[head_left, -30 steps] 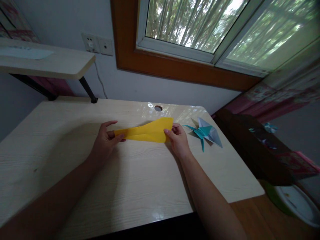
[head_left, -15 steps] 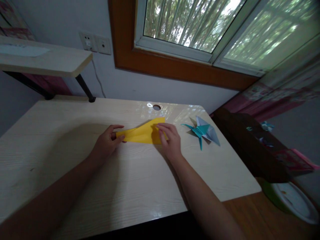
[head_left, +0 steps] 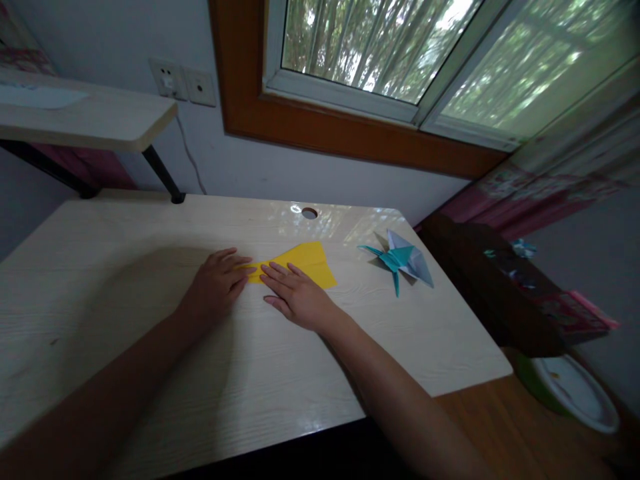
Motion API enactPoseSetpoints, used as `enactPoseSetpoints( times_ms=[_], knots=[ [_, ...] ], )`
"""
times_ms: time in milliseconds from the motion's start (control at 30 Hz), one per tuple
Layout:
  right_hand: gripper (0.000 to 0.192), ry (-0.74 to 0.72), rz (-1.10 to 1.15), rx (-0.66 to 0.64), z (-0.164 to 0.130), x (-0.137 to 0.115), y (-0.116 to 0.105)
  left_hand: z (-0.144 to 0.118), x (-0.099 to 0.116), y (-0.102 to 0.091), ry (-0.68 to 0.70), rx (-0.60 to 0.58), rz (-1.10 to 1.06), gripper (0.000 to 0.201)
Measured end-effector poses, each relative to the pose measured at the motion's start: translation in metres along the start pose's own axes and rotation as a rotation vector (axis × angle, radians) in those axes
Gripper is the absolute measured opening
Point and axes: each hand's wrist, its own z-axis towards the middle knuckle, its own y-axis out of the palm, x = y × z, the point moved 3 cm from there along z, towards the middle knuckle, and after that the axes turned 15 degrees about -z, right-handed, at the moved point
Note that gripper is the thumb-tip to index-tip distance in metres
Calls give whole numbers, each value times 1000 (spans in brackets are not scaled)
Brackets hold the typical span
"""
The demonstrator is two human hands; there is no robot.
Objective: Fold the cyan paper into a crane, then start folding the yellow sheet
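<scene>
A folded sheet of yellow paper (head_left: 314, 262) lies flat on the pale wooden desk (head_left: 280, 373), narrow at its left end and wide at its right. My left hand (head_left: 216, 280) rests over the narrow end with its fingers stretched out. Across the middle of the paper lies my right hand (head_left: 300, 297), palm down, fingers extended and pressed on the sheet. Both hands touch the paper without gripping it. The part of the sheet under the fingers is hidden.
A teal and pale-blue origami crane (head_left: 399, 259) sits on the desk to the right. Behind the paper is a round cable hole (head_left: 309, 213). A raised shelf (head_left: 115, 127) stands at the back left. Beyond the desk's right edge is a round white-and-green basin (head_left: 575, 393).
The yellow paper has gone from being held up to lying flat. My right hand has moved left from its right end onto its middle, and my left fingers have opened onto it.
</scene>
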Motion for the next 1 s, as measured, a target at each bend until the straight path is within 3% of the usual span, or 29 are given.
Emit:
enactPoseSetpoints(
  times_ms=[100, 367, 567, 700, 800, 933, 1000],
  knots=[
    [56, 30, -25, -27, -2, 2, -1, -4, 2, 4, -1, -129, 16, 40],
    [69, 302, -97, -77, -21, 37, -4, -14, 9, 7, -106, -279, 168, 57],
    [65, 514, -121, -116, -37, 69, -7, -20, 8, 4, -140, -299, 196, 59],
    [64, 608, -152, 7, -33, 69, -13, -19, 10, 8, -135, -270, 200, 61],
    [62, 481, -167, 93, -18, 45, -15, -18, 15, 13, -112, -250, 213, 61],
    [63, 134, -74, -15, 2, 6, -3, -17, 19, 17, -89, -234, 216, 60],
    [65, 119, -72, -35, 5, 1, 1, -17, 19, 16, -89, -232, 211, 60]
  ],
)
